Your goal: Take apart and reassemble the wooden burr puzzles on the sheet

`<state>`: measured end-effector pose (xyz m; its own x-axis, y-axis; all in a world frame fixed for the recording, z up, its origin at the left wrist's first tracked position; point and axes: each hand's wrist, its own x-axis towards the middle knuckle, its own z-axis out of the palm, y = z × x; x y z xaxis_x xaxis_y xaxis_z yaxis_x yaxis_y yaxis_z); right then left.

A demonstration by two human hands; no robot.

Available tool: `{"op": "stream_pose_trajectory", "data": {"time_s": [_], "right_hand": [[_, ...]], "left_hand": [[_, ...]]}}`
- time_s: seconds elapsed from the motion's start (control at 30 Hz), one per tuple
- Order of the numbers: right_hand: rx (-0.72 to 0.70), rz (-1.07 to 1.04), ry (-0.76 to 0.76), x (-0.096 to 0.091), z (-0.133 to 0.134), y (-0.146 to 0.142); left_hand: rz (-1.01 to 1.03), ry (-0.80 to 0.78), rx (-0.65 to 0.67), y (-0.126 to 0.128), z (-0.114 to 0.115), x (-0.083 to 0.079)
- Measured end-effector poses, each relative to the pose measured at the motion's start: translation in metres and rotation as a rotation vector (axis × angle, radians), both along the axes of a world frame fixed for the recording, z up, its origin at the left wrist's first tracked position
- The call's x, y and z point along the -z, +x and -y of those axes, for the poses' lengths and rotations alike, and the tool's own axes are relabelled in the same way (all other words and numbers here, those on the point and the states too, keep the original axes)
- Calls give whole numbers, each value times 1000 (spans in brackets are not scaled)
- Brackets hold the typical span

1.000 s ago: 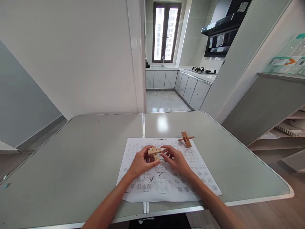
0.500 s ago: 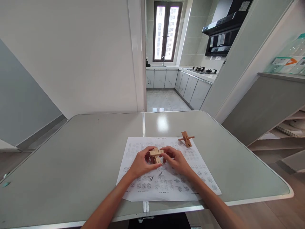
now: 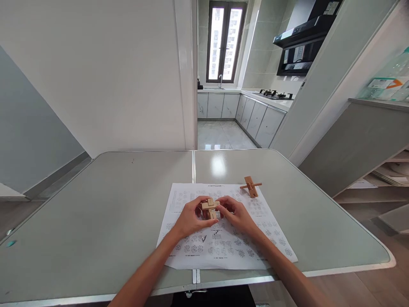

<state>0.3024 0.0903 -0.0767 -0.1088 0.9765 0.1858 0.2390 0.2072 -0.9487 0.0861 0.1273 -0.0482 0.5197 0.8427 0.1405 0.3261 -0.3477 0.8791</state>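
Between my two hands is a light wooden interlocking puzzle (image 3: 210, 205), built of crossing blocks, held just above a printed sheet. My left hand (image 3: 191, 218) is closed around its left side, thumb at the lower front and fingers partly hidden behind. My right hand (image 3: 234, 213) pinches the right end of a block with thumb and forefinger. Beneath both hands lies the white paper sheet (image 3: 223, 260) with rows of small puzzle diagrams. A darker brown wooden puzzle piece (image 3: 251, 186), a flat slat crossed by a thin rod, rests at the sheet's upper right corner.
The grey-green table (image 3: 96, 226) has a metal seam down its middle and a metal-trimmed edge. A small teal object (image 3: 11, 243) lies near its left edge. To the right stands a shelf unit (image 3: 354, 140) with plastic bottles (image 3: 385, 85) on top. A kitchen opens beyond the table.
The wooden puzzle has tilted slightly in my hands, which keep nearly the same grip. The whole view has shifted a little.
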Motion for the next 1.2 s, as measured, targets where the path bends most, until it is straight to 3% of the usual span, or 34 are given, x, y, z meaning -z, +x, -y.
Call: {"op": "stream_pose_trajectory", "data": {"time_s": [0.23,0.5,0.8,1.03,1.2], "right_hand": [[5,6,10,6,-3,1],[-7,217,124,9,1,-3],[-114,375,193,8,6,-3],[-119,258,140,8,1,-1],[-157,-93,-33,-2,-1,4]], "left_hand": [[3,21,-35,0,-1,4],[159,-48,-404,-2,-16,14],[161,-64,-408,-2,-16,18],[161,-79,-383,-3,-15,19],[167,-88,-381,-2,-14,15]]}}
